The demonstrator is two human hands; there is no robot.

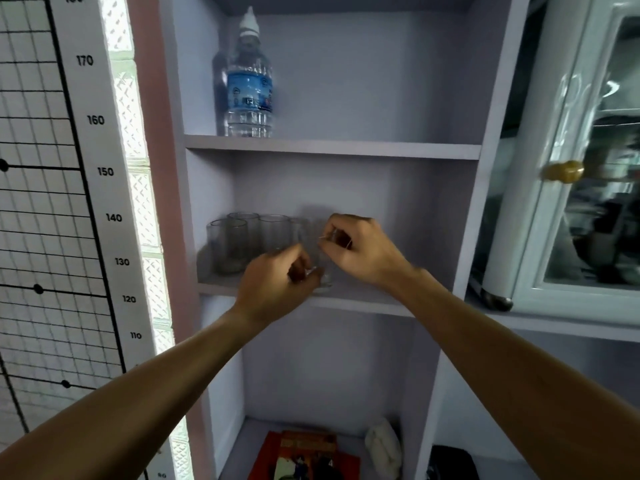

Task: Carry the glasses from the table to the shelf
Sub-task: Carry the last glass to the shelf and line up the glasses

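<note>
Clear drinking glasses (242, 242) stand grouped at the left of the pale lilac middle shelf (363, 304). Another clear glass (320, 271), blurred, sits at the shelf's front edge between both hands. Left hand (273, 284) has its grip curled round the glass's lower part; right hand (360, 247) pinches near its rim. A plastic water bottle with blue label (249, 81) stands on the shelf above.

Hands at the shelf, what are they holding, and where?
Each hand grips a clear drinking glass: left hand around the side of one, right hand near another's rim.
</note>
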